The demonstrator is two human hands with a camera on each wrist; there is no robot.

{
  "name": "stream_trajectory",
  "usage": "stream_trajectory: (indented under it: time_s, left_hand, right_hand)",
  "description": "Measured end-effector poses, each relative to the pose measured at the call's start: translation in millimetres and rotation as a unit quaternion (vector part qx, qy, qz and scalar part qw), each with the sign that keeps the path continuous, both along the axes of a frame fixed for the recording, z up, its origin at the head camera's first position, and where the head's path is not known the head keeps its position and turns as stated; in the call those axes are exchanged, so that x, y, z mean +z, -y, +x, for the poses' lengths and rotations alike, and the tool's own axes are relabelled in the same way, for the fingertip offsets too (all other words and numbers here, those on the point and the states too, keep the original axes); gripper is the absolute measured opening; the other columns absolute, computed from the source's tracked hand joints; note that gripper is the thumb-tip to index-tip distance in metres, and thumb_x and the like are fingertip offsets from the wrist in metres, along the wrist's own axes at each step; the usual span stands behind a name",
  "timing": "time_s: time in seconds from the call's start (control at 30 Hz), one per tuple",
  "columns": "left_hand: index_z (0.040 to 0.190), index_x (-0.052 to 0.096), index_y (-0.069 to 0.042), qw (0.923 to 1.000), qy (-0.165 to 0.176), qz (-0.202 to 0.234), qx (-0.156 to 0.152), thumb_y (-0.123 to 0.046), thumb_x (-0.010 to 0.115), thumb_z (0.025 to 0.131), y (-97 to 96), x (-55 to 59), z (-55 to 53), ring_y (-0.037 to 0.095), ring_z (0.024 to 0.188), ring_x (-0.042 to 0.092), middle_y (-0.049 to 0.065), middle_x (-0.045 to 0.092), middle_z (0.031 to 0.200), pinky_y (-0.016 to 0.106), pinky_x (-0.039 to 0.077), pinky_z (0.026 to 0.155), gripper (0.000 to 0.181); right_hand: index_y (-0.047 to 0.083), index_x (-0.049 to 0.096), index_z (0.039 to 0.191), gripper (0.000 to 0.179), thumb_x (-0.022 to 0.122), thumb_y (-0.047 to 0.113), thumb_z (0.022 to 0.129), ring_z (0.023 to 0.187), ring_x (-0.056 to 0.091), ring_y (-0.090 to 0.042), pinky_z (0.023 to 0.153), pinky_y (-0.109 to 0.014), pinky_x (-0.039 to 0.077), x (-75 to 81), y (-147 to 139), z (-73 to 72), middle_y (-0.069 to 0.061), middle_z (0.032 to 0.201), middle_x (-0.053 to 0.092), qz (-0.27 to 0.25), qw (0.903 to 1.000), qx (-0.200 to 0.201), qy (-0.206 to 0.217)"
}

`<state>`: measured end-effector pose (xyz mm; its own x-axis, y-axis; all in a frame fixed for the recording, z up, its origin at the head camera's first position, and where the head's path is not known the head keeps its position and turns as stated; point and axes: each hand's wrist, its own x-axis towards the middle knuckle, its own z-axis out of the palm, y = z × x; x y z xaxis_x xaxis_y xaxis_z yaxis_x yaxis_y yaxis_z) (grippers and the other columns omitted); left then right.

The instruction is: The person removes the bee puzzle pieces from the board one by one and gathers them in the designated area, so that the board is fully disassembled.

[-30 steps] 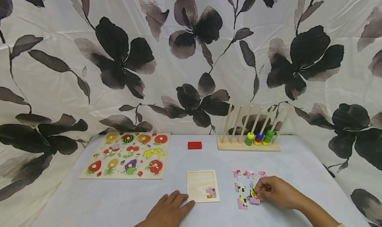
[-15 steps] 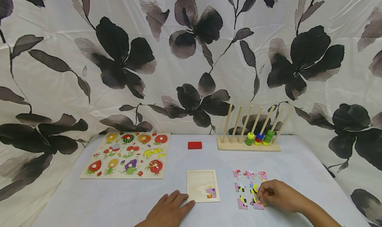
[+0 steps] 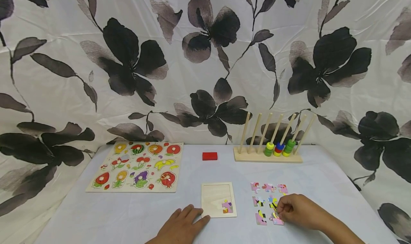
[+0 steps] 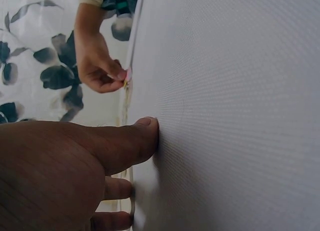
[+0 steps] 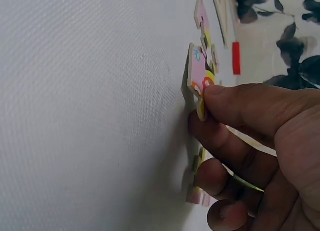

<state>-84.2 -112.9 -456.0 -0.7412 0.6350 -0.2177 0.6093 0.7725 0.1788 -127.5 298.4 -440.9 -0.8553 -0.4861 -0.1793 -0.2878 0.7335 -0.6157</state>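
Observation:
My right hand [image 3: 298, 212] pinches a pink and yellow jigsaw piece [image 5: 199, 68] between thumb and forefinger, at the lower right of a group of loose pieces. In the right wrist view this piece tilts, with a shadow beside it on the white table. My left hand [image 3: 183, 224] rests on the table, fingers spread, its fingertips at the lower left corner of a wooden puzzle tray [image 3: 212, 197]. One pink and purple jigsaw piece [image 3: 227, 207] lies in the tray's lower right corner. The left wrist view shows the left thumb [image 4: 135, 141] straight against the cloth.
Loose jigsaw pieces [image 3: 261, 218] lie in rows right of the tray. A fruit puzzle board [image 3: 151, 167] is at the back left, a red block [image 3: 209, 156] at the back middle. A peg stand [image 3: 247, 156] with coloured rings stands at the back right, before a flowered curtain [image 3: 205, 69].
My right hand has shifted slightly right and towards me, and the pinched piece has moved a little with it. The left hand and the tray have stayed still.

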Motion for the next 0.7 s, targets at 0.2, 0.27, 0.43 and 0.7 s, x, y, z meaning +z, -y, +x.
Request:
stream_trajectory:
  time_s: [0.2, 0.27, 0.43, 0.7]
  left_hand:
    - [0.148, 0.054, -0.031, 1.0000, 0.001, 0.005, 0.000, -0.088, 0.048, 0.082, 0.1, -1.2, -0.3, 0.027, 0.129, 0.046, -0.003, 0.049, 0.144, 0.058, 0.047, 0.102, 0.088]
    - [0.148, 0.054, -0.031, 1.0000, 0.001, 0.006, 0.001, -0.088, 0.047, 0.082, 0.2, -1.3, -0.3, 0.027, 0.129, 0.046, -0.003, 0.049, 0.144, 0.058, 0.047, 0.102, 0.087]
    - [0.148, 0.054, -0.031, 1.0000, 0.006, 0.006, 0.003, -0.087, 0.049, 0.083, -0.2, -0.2, -0.1, 0.028, 0.130, 0.046, -0.002, 0.049, 0.144, 0.058, 0.046, 0.103, 0.087]
    - [0.148, 0.054, -0.031, 1.0000, 0.002, 0.005, 0.004, -0.086, 0.049, 0.084, 0.5, 1.1, 0.4, 0.029, 0.131, 0.047, -0.002, 0.049, 0.144, 0.058, 0.046, 0.103, 0.085]
  right_hand:
    - [0.025, 0.068, 0.083, 0.017, 0.077, 0.012, 0.088, 0.068, 0.050, -0.001, 0.061, -0.026, 0.044, 1.2, 3.4, 0.7, 0.017, 0.074, 0.058, 0.035, 0.9992, 0.003, -0.021]
    - [0.025, 0.067, 0.083, 0.017, 0.077, 0.012, 0.088, 0.068, 0.049, -0.001, 0.061, -0.026, 0.043, 1.2, 4.5, 0.7, 0.017, 0.073, 0.057, 0.041, 0.9988, 0.006, -0.026]
    - [0.027, 0.067, 0.083, 0.018, 0.078, 0.014, 0.088, 0.068, 0.047, -0.001, 0.061, -0.026, 0.042, 0.6, 5.3, 1.1, 0.018, 0.073, 0.055, 0.056, 0.9978, 0.008, -0.035]
    - [0.028, 0.067, 0.082, 0.018, 0.079, 0.016, 0.088, 0.066, 0.046, 0.000, 0.058, -0.026, 0.040, 0.3, 7.5, 1.3, 0.017, 0.071, 0.052, 0.062, 0.9967, 0.001, -0.051]
